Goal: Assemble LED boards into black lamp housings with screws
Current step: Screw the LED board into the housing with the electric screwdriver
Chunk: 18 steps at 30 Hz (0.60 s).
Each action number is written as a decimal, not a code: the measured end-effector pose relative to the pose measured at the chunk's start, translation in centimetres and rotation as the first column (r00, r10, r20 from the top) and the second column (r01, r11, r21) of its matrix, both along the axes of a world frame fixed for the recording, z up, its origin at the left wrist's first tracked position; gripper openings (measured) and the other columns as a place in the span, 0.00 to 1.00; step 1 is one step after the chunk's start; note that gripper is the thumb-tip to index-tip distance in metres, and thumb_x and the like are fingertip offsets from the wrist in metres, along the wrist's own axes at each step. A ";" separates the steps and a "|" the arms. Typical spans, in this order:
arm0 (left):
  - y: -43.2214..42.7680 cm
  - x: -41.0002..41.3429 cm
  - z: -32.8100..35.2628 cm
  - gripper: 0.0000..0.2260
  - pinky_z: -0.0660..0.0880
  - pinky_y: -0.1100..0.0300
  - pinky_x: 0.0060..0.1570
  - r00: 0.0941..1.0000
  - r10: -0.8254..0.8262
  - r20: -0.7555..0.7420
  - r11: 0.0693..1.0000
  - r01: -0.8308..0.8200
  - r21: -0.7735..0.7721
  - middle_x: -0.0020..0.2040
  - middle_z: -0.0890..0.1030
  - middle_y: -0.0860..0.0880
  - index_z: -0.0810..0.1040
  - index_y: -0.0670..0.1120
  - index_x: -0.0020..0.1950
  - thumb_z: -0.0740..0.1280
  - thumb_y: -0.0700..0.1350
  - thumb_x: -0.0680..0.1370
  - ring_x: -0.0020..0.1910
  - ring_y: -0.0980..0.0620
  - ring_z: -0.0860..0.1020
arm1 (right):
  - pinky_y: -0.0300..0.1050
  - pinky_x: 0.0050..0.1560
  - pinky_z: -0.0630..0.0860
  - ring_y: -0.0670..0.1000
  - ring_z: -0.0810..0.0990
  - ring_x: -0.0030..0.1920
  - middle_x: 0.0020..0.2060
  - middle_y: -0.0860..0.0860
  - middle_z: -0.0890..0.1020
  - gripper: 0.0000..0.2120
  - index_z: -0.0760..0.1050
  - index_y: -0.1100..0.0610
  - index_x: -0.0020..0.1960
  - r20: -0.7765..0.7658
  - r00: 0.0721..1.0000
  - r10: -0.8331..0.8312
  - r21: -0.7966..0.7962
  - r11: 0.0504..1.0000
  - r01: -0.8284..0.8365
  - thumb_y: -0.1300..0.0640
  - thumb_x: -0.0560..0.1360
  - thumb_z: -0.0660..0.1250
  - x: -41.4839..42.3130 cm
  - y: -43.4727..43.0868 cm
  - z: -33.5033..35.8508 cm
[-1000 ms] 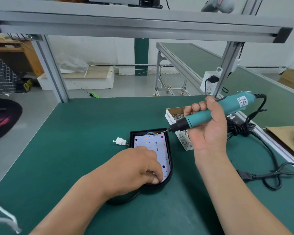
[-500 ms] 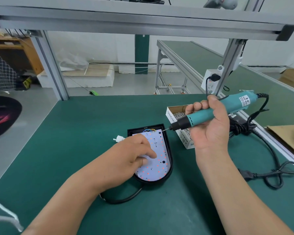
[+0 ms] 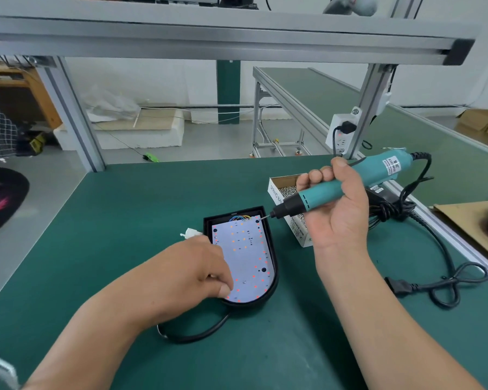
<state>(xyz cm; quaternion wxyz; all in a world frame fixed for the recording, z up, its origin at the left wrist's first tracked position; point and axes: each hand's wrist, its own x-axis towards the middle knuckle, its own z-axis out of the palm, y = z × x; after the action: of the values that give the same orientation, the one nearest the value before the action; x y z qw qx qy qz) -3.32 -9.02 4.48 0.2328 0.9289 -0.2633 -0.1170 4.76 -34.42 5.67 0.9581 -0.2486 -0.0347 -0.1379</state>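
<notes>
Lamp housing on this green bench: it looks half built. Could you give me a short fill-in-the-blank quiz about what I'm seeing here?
1. The right hand grips the electric screwdriver, whose bit points at the LED board's top ____ corner.
2. The LED board lies inside a ____ lamp housing.
3. The open cardboard box beside the housing is full of loose metal ____.

Missing words: right; black; screws.

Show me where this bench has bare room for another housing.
Widest bare mat: left of the black housing and white connector, out to the bench's left edge. A smaller patch lies behind the housing, toward the far edge. Crowded: right side, with screw box, screwdriver and coiled power cord.
</notes>
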 end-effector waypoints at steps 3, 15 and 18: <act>0.6 -0.6 0.2 0.04 0.71 0.63 0.61 0.993 0.021 -0.114 0.999 -0.026 -0.039 0.54 0.79 0.64 0.86 0.60 0.51 0.76 0.54 0.77 0.63 0.64 0.71 | 0.49 0.51 0.78 0.51 0.75 0.37 0.35 0.51 0.75 0.04 0.77 0.56 0.48 -0.006 1.000 0.003 0.014 1.000 -0.003 0.63 0.80 0.69 -0.1 0.0 0.0; -0.8 -1.5 0.7 0.09 0.71 0.62 0.61 0.999 0.003 0.050 0.978 -0.013 0.207 0.53 0.77 0.63 0.84 0.58 0.58 0.72 0.48 0.79 0.60 0.66 0.70 | 0.49 0.52 0.79 0.51 0.76 0.37 0.36 0.51 0.75 0.03 0.77 0.57 0.49 -0.011 1.000 -0.005 0.010 1.000 0.005 0.63 0.79 0.69 -0.2 -0.2 0.1; -0.8 -1.4 0.8 0.10 0.70 0.66 0.56 0.999 -0.018 0.048 0.985 0.009 0.175 0.51 0.77 0.63 0.83 0.58 0.57 0.70 0.45 0.79 0.57 0.70 0.67 | 0.50 0.51 0.79 0.51 0.76 0.37 0.36 0.51 0.74 0.04 0.77 0.57 0.48 -0.007 1.000 -0.007 0.020 1.000 0.007 0.63 0.79 0.70 -0.1 -0.4 0.1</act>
<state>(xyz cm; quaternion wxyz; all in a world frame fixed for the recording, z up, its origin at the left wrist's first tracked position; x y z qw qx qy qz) -4.67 -9.87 5.26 0.1431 0.9465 -0.2640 -0.1182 4.67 -34.81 5.72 0.9601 -0.2397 -0.0293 -0.1407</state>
